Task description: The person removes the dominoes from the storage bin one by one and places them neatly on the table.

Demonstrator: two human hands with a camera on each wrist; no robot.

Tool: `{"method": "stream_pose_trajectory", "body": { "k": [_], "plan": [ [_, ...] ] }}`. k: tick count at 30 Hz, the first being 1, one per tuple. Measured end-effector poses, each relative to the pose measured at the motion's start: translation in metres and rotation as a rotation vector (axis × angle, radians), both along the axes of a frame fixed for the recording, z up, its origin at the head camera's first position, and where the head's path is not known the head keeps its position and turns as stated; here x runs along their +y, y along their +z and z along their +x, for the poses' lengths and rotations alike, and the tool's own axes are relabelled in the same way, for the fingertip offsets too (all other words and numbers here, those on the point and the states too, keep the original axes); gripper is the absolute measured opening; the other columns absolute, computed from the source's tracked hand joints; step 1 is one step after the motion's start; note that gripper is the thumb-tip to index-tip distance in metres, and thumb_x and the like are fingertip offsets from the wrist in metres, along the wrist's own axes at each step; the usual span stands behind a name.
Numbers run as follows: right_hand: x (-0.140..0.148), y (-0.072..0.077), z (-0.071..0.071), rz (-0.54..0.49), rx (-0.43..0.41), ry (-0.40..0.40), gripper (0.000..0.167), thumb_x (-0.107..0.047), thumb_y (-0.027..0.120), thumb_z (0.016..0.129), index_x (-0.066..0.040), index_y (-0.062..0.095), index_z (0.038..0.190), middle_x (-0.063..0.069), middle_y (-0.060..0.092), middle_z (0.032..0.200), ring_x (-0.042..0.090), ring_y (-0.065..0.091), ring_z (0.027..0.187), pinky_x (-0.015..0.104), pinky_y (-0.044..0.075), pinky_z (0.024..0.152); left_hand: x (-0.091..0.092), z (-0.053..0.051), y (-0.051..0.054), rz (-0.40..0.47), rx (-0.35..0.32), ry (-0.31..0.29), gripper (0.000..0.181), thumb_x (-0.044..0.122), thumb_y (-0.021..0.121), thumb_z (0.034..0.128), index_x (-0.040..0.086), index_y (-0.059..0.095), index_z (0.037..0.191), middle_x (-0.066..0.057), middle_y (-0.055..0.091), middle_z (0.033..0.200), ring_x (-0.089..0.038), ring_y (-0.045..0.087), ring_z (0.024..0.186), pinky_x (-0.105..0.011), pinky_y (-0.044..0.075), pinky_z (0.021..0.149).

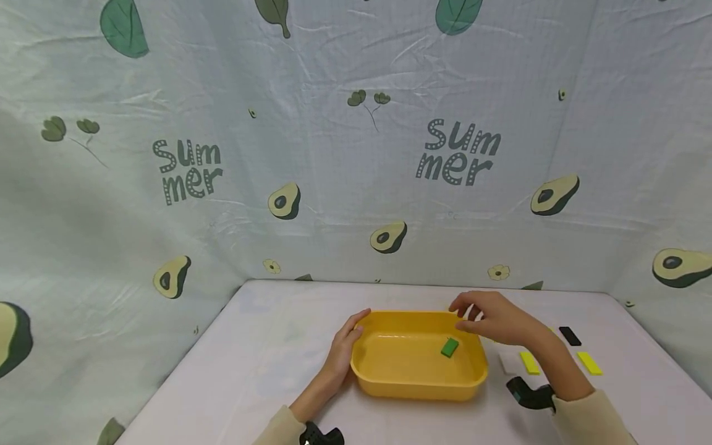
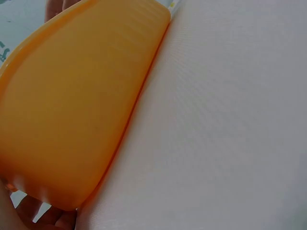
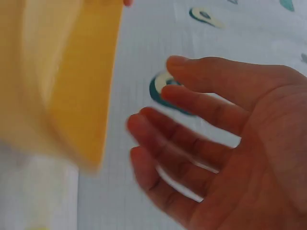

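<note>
A yellow plastic basin [image 1: 419, 390] stands on the white table, with one small green block [image 1: 449, 347] inside, toward its right side. At the basin's left end, my left hand [image 1: 337, 353] holds the wall, thumb by the rim and fingers along the outside. The left wrist view shows those fingers [image 2: 50, 216] partly hidden behind the basin wall. Over the far right corner of the basin hovers my right hand [image 1: 495, 316]. In the right wrist view its fingers [image 3: 184, 165] are loosely bent and spread, holding nothing, apart from the basin.
Right of the basin lie a white flat piece [image 1: 510, 363], a yellow block [image 1: 529, 363], another yellow block [image 1: 589, 363] and a black block [image 1: 570, 336]. Part of a yellow piece shows behind the right forearm. A printed cloth [image 1: 334, 154] hangs behind the table.
</note>
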State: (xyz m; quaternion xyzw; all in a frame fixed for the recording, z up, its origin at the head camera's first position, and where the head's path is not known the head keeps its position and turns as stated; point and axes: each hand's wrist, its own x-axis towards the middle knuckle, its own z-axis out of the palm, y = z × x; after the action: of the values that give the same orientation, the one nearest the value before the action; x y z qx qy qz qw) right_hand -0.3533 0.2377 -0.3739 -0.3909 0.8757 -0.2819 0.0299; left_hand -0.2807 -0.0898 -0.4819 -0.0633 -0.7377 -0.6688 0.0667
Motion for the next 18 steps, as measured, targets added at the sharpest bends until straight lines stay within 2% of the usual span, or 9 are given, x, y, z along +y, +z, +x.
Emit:
{"method": "stream_pose_trajectory", "body": {
  "k": [3,6,10,13,18],
  "plan": [
    [-0.023,-0.003,0.001,0.040,-0.047,0.012,0.033,-0.022,0.076,0.093,-0.006,0.069,0.121,0.008,0.071,0.111,0.013,0.063,0.091,0.027,0.061,0.079,-0.001,-0.001,0.001,-0.004,0.006,0.001,0.048,0.023,0.034,0.1120,0.010,0.042,0.158,-0.016,0.036,0.166,-0.037,0.034,0.153,-0.058,0.026,0.127],
    [-0.038,-0.008,0.005,0.102,-0.119,-0.049,0.039,-0.023,0.079,0.090,-0.005,0.068,0.124,0.012,0.070,0.115,0.018,0.062,0.096,0.039,0.062,0.088,0.000,0.001,-0.001,-0.008,0.003,0.005,0.048,0.024,0.035,0.1120,0.011,0.043,0.157,-0.016,0.036,0.166,-0.037,0.033,0.154,-0.058,0.025,0.127],
    [-0.051,-0.015,0.009,0.191,-0.166,-0.132,0.047,-0.023,0.080,0.088,-0.002,0.065,0.127,0.014,0.067,0.122,0.024,0.059,0.102,0.053,0.056,0.100,0.001,0.003,-0.001,-0.009,0.003,0.003,0.048,0.023,0.035,0.1120,0.010,0.042,0.158,-0.016,0.036,0.166,-0.037,0.032,0.154,-0.058,0.025,0.127],
    [-0.059,-0.020,0.012,0.223,-0.171,-0.188,0.051,-0.024,0.081,0.088,-0.001,0.063,0.129,0.013,0.067,0.122,0.023,0.057,0.099,0.053,0.055,0.101,0.001,0.004,0.000,-0.011,0.007,0.003,0.049,0.023,0.035,0.1120,0.008,0.041,0.158,-0.016,0.035,0.166,-0.037,0.032,0.154,-0.058,0.026,0.127],
    [-0.067,-0.025,0.018,0.228,-0.187,-0.271,0.048,-0.021,0.082,0.086,-0.001,0.062,0.125,0.007,0.064,0.100,0.020,0.054,0.085,0.040,0.056,0.083,0.000,0.003,0.003,-0.013,0.014,0.005,0.048,0.022,0.034,0.1118,0.008,0.041,0.158,-0.015,0.036,0.166,-0.036,0.031,0.155,-0.056,0.024,0.128]
  ]
}}
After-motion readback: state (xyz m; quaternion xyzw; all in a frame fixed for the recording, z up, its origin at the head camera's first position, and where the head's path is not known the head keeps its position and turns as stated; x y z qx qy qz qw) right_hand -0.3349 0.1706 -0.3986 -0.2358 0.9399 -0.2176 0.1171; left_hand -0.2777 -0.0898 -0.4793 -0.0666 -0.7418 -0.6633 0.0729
